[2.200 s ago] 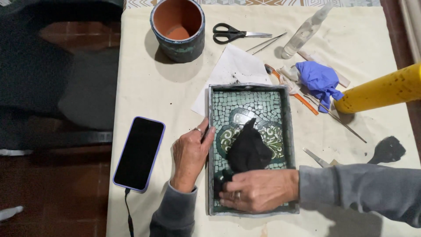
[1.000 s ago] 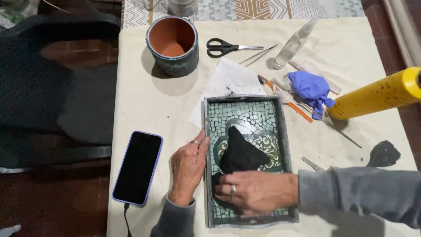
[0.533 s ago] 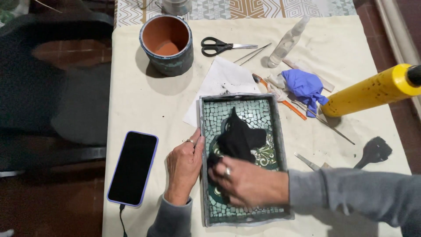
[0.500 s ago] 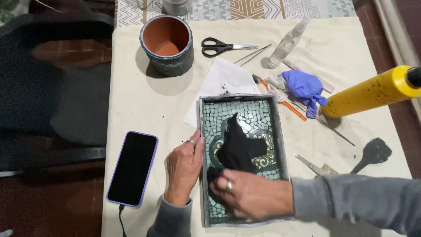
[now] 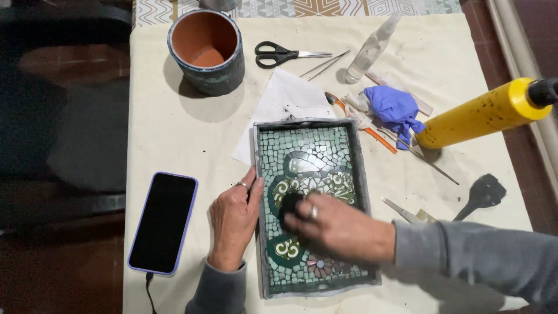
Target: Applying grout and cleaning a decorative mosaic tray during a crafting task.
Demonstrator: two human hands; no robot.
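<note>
While beside tray [image 5: 360,174]: phone [image 5: 163,221] (scissors [image 5: 285,54] beyond)

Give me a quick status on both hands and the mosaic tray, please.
Left hand flat against the mosaic tray at its left rim. Right hand presses a black cloth onto the tiles. Nothing else on the tray; phone lies left.

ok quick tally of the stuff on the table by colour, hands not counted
black: 4 – phone, scissors, cloth, spatula
blue: 1 – glove
yellow: 1 – tube
green: 1 – mosaic tray
orange-brown: 1 – pot
clear: 1 – bottle
white: 1 – paper
total: 10
</note>
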